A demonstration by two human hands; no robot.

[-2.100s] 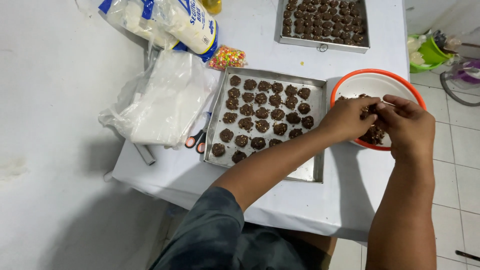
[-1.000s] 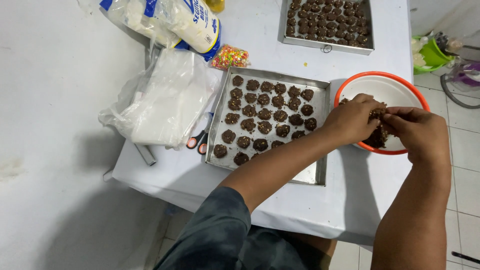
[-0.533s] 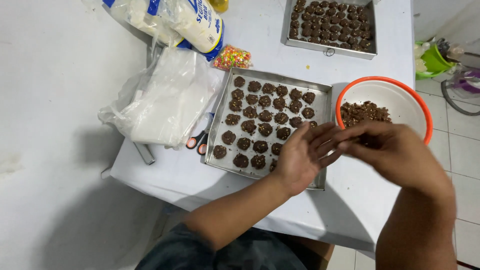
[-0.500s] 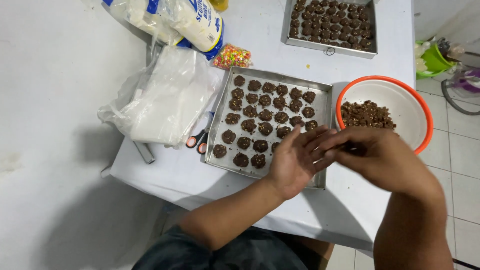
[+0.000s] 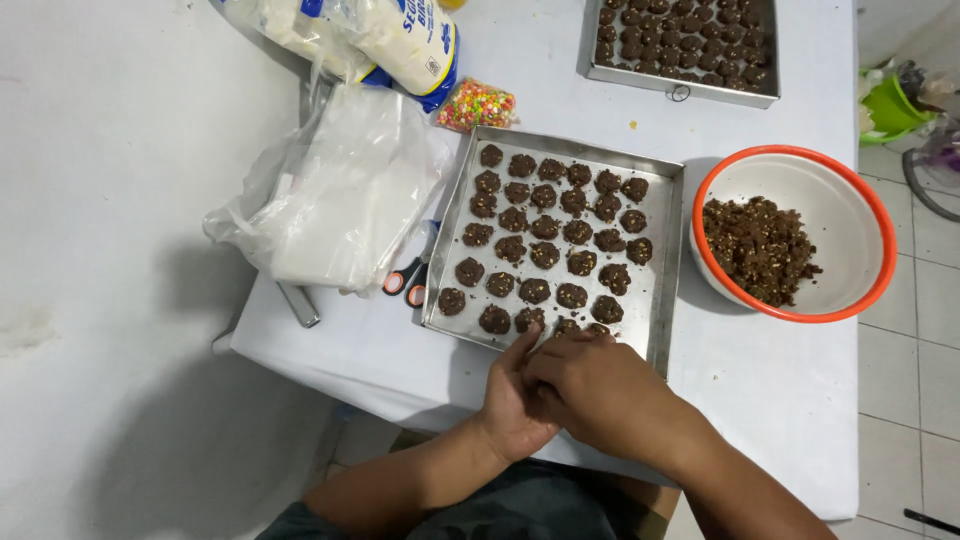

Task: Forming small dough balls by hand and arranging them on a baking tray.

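Hands together at near edge of cookie tray

Left hand (image 5: 515,395) and right hand (image 5: 590,385) pressed together, grip unclear, at baking tray (image 5: 660,300) lower rim; dough balls (image 5: 545,225) lie above them; bowl (image 5: 880,250) upper right, nearer the right hand.

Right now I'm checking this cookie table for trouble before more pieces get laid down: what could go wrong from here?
1. The near baking tray lies close to the table's front edge, where both hands press; a push might tip it.
2. The brown mounds sit tightly packed, so the hands could smudge neighbours in the front row.
3. The orange-rimmed bowl of brown mixture stands near the table's right edge and could be knocked off.
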